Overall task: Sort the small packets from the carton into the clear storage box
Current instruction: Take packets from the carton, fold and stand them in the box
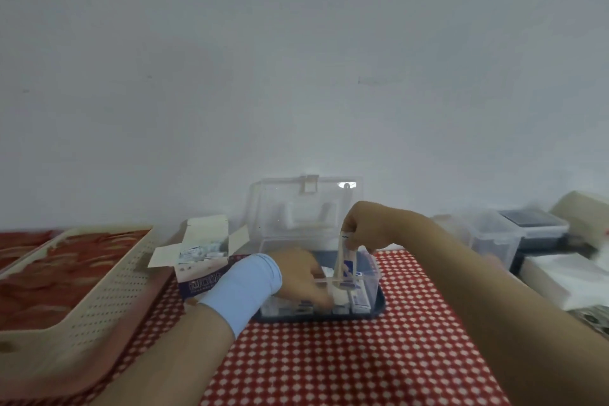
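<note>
The fingers (353, 243) of your right hand (365, 227) pinch the top of a flat white-and-blue paper packet (346, 263), which hangs upright over the clear plastic storage box (372, 280). Your left hand (300, 273) reaches inside the box; it is blurred and its grip cannot be told. The open white-and-purple cardboard carton (201, 269), with packets inside, stands at the box's 9 o'clock on the red-checked bench (329, 359).

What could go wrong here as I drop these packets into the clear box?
The right hand only pinches the packets by their top, so they might slip and land askew in the clear storage box. The left hand lies inside the box beneath them and may block their spot. The left sleeve passes close to the open carton and might knock it.
</note>
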`<action>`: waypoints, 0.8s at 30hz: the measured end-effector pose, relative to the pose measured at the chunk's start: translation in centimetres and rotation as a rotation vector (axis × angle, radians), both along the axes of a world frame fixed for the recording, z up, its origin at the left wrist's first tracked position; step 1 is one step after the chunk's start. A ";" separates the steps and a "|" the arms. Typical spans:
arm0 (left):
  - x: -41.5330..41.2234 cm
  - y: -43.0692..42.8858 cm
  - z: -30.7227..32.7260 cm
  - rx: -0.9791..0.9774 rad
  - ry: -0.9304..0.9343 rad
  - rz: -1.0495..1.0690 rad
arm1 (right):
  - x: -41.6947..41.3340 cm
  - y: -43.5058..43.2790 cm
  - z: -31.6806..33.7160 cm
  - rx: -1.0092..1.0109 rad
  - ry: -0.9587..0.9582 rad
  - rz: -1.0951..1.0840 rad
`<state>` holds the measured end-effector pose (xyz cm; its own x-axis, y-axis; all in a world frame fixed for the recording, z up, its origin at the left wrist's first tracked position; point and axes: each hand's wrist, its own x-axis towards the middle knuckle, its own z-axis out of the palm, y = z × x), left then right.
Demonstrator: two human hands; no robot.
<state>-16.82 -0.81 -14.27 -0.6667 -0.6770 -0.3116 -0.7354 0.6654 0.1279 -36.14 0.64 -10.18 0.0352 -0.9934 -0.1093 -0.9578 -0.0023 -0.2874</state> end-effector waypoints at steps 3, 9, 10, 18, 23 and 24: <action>-0.1 -0.3 -1.2 -0.051 -0.060 -0.013 | 0.9 -0.4 -0.7 0.029 0.072 0.023; 0.1 -0.9 -2.0 -0.066 -0.015 -0.028 | 2.5 -1.4 -2.2 0.074 0.203 0.057; 0.1 -1.0 -2.1 -0.061 -0.008 -0.027 | 2.7 -1.5 -2.4 0.084 0.225 0.056; -0.1 -1.5 -2.4 -0.071 0.066 -0.022 | 3.3 -1.5 -3.9 0.029 0.334 0.021; -1.2 -1.0 -2.6 -0.064 0.164 -0.076 | 4.0 -0.8 -4.2 0.000 0.520 0.044; -1.5 -0.9 -2.5 -0.055 0.149 -0.099 | 4.2 -0.7 -4.2 0.002 0.549 0.057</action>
<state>-18.36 -1.74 -16.77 -0.7669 -0.6191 -0.1689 -0.6417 0.7424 0.1925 -31.99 -0.05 -14.35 0.0262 -0.9913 -0.1287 -0.9655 -0.0585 0.2538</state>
